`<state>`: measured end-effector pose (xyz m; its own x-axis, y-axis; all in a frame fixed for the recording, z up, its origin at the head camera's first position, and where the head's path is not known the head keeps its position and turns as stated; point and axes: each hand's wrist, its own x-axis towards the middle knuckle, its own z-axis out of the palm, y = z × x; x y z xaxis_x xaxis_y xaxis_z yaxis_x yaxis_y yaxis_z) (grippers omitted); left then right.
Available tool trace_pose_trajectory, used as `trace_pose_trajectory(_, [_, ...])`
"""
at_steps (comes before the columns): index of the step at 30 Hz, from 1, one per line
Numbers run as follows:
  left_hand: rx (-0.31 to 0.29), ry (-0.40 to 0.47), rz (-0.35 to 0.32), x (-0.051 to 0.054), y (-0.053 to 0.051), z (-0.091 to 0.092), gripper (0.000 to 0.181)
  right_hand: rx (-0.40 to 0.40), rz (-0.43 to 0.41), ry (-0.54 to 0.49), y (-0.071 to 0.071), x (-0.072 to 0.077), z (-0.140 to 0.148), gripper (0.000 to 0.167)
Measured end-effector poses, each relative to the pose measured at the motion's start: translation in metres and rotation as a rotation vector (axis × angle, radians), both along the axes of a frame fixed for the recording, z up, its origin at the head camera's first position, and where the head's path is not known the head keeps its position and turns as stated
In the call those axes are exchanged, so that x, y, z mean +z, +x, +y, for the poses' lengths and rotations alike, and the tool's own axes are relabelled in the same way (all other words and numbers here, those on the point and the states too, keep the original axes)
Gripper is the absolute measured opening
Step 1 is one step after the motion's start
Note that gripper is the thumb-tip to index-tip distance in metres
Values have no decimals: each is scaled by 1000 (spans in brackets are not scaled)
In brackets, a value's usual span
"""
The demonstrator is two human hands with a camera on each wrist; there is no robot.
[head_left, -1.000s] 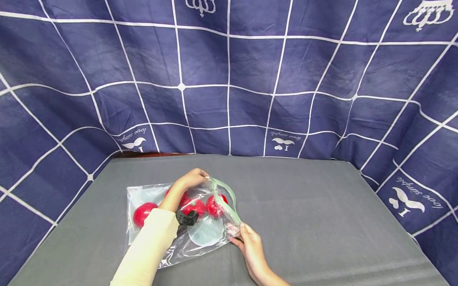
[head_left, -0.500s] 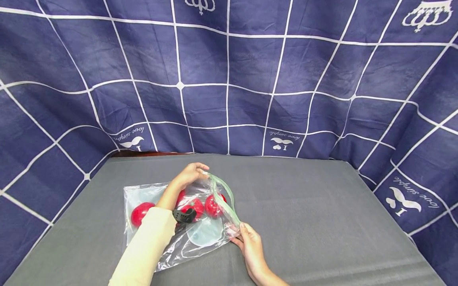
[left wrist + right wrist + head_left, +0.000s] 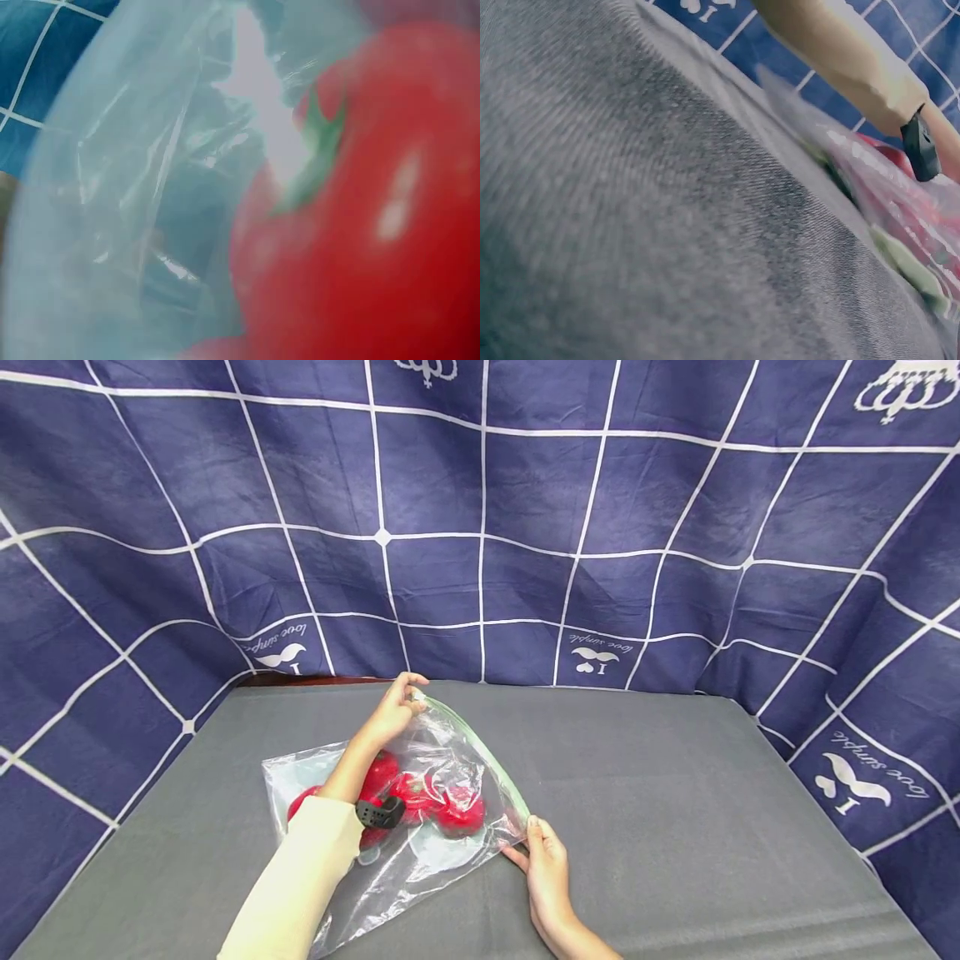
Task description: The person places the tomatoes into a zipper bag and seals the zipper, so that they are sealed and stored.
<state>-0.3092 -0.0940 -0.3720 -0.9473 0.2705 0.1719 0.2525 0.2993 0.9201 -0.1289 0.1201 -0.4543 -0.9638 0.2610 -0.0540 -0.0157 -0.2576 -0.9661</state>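
A clear zip bag with a pale green seal strip lies slanted on the table, and several red tomatoes are inside it. My left hand pinches the far end of the strip, its forearm crossing over the bag. At the strip's near end, the thumb and fingers of my right hand grip the bag's corner. The strip runs taut between both hands. Close up in the left wrist view, a tomato with a green stalk shows behind the film. The right wrist view shows the bag edge-on.
The grey cloth-covered table extends to the right of the bag. Behind it and along both sides hangs a blue curtain with white grid lines. A black wrist strap sits on the left arm over the bag.
My left hand has moved away toward the table's far edge, and my right hand slightly right. The bag's mouth, earlier a gaping loop, is now drawn into one straight line. The tomatoes have shifted.
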Motion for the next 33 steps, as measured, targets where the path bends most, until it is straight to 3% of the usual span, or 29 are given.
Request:
trace_pose_trajectory(5, [72,52,-7,0,4,5,33,-30,4,-38,-3,4,6,44])
trace_pose_trajectory(10, [126,79,49,-3,10,12,30,-71,-6,-83,-2,7,9,34])
trace_pose_trajectory(14, [155,142,66,-7,13,16,28,-59,-25,-134,-1,8,8,30])
trace_pose_trajectory(20, [181,242,7,-6,12,17,33,41,-9,-188,3,7,3,18])
trace_pose_trajectory(28, [167,316,16,-3,12,20,40,273,-34,-222,10,7,-6,56])
trace_pose_trajectory(31, [171,347,17,3,15,21,39,353,-55,-261,10,6,-9,59])
trace_pose_trajectory(33, [168,356,18,8,19,22,37,355,-70,-270,9,5,-11,53])
